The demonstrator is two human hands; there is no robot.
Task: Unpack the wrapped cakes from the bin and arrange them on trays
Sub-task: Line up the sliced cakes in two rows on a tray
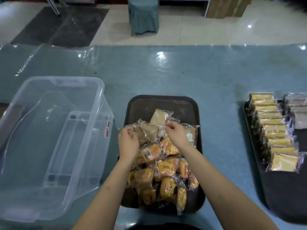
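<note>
Both hands [127,140] [176,133] pinch wrappers over piled cakes [166,168].

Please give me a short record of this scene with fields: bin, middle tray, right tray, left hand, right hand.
bin: clear plastic bin on the table's left, no cakes visible inside
middle tray: dark tray with an unsorted heap of wrapped cakes
right tray: second tray holding a neat row of yellow wrapped cakes
left hand: left hand over the heap, fingers curled on a wrapper
right hand: right hand pinching a wrapper edge
</note>
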